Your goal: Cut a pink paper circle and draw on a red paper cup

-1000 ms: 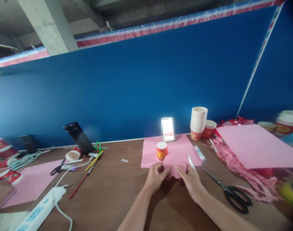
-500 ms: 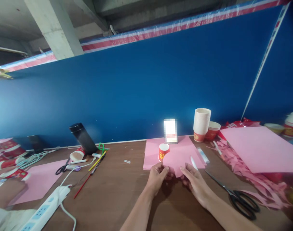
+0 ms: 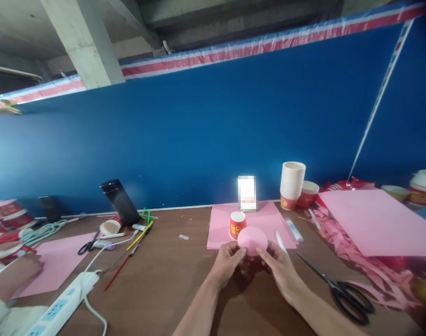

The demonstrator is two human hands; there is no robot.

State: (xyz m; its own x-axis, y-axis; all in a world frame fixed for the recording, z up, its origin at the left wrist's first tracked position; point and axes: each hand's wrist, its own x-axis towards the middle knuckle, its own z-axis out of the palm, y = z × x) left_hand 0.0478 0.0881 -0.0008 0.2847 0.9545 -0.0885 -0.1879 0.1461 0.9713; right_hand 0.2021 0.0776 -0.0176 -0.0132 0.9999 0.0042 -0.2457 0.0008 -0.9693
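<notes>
Between both my hands is a round pink paper disc, held up by its lower edge. My left hand pinches the disc's left side, thumb on top. On its right side my right hand pinches it the same way. Just behind the disc a red and white paper cup stands upside down or upright, I cannot tell which, on a stack of pink paper. A white pen lies beside my right hand, and black-handled scissors rest farther right.
A glue stick lies by the stacked paper cups. Pink scraps and a large pink sheet cover the right. At left are a black bottle, a power strip and another person's hand near a cup.
The pink paper has turned in my hands and now shows as a full round. My hands have come slightly closer together. At left, the other person's hand has shifted a little.
</notes>
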